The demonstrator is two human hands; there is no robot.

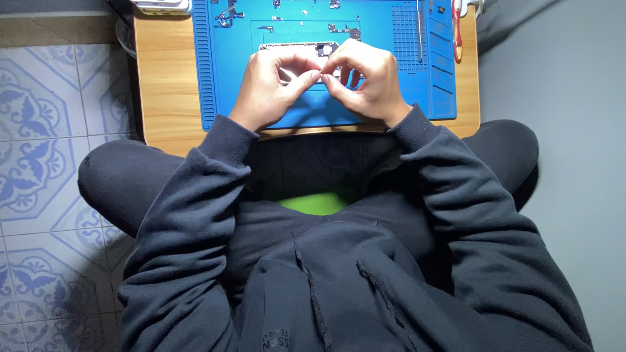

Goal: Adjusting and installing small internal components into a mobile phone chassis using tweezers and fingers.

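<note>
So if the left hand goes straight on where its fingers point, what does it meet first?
Probably the right hand: the left hand points toward it, fingertips nearly touching above the opened phone. Depth is unclear.

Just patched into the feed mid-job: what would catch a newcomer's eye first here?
First, the left hand and right hand, fingertips pinched together above an opened phone. Beneath them a bright blue work mat strewn with small parts covers a low wooden table. Blue patterned floor tiles spread out on the left.
</note>
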